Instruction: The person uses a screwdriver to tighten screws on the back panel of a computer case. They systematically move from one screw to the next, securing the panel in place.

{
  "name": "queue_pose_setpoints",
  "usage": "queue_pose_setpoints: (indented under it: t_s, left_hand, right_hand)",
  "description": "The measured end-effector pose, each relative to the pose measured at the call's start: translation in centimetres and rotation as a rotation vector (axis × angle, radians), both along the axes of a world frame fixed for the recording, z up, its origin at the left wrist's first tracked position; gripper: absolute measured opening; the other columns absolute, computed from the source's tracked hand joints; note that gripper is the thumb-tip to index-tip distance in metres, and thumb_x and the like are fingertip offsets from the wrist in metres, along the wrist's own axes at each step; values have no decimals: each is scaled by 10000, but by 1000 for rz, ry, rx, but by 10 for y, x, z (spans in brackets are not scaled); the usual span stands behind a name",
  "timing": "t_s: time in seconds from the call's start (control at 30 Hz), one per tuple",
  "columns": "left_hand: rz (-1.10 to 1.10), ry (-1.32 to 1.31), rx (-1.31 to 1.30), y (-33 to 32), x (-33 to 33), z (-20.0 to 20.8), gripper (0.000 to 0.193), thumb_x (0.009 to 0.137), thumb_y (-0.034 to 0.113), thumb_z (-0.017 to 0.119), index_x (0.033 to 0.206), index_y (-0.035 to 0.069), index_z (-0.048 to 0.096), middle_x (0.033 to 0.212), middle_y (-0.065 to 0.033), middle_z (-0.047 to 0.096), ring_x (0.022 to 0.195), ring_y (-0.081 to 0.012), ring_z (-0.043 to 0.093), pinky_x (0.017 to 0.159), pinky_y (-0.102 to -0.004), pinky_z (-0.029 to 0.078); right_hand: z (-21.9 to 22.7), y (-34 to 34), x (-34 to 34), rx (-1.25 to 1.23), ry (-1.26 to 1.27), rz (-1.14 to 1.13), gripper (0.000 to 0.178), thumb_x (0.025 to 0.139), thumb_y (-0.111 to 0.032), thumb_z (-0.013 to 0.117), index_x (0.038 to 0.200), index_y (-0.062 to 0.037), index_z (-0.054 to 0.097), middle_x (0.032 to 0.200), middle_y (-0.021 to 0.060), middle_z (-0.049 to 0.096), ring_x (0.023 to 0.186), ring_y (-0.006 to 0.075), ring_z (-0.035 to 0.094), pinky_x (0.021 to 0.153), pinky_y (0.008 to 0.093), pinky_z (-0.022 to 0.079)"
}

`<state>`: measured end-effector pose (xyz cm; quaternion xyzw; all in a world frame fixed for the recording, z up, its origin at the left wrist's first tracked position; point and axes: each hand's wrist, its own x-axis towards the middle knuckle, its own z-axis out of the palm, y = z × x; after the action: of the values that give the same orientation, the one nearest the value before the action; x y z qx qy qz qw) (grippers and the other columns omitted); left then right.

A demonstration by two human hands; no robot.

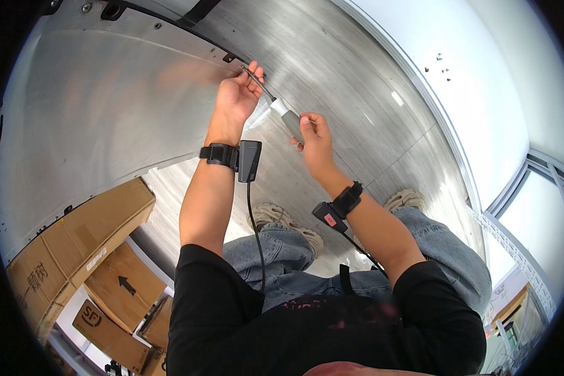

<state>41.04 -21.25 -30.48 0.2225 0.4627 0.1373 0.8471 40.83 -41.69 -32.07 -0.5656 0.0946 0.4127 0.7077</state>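
A screwdriver (287,119) with a white and grey handle and a thin metal shaft slants up and to the left. My right hand (316,141) is closed round the grey end of its handle. Near the tip, the curled fingers of my left hand (239,94) close about the shaft; whether a screw is also between them is too small to tell. Both lie beside the edge of a large metal panel (119,113), close to a small dark bracket (229,57) on that edge.
Several small dark screws (439,59) lie on a white surface (482,125) at the right. Cardboard boxes (94,225) stand at the lower left, under the panel's near edge. Cables hang from the black devices strapped to my wrists. My shoes rest on the grey wood-look floor (357,81).
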Motion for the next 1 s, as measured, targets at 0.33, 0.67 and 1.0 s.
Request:
queue_pose_setpoints:
  t_s: [0.33,0.67,1.0]
  left_hand:
    - [-71,9,29,5,-7,-5,247,966,115,370,1083,-7,550,887,-79,598,790,-169,548,778,-290,457]
    - [-89,-10,13,8,-9,-8,212,956,120,414,1055,12,567,868,-61,602,783,-147,556,746,-264,437]
    - [-10,45,0,5,-6,-5,210,954,123,425,1046,7,574,878,-59,600,802,-144,554,747,-265,427]
  right_hand:
    - [-6,-1,-4,11,62,60,299,888,-208,596,1084,-30,458,886,74,552,620,124,551,552,265,450]
    - [-7,-1,-8,20,131,124,352,908,-354,552,1034,-29,501,868,52,548,589,120,519,561,273,446]
    - [-4,-5,0,1,222,261,460,888,-432,560,1060,-15,470,872,45,486,615,115,477,571,263,400]
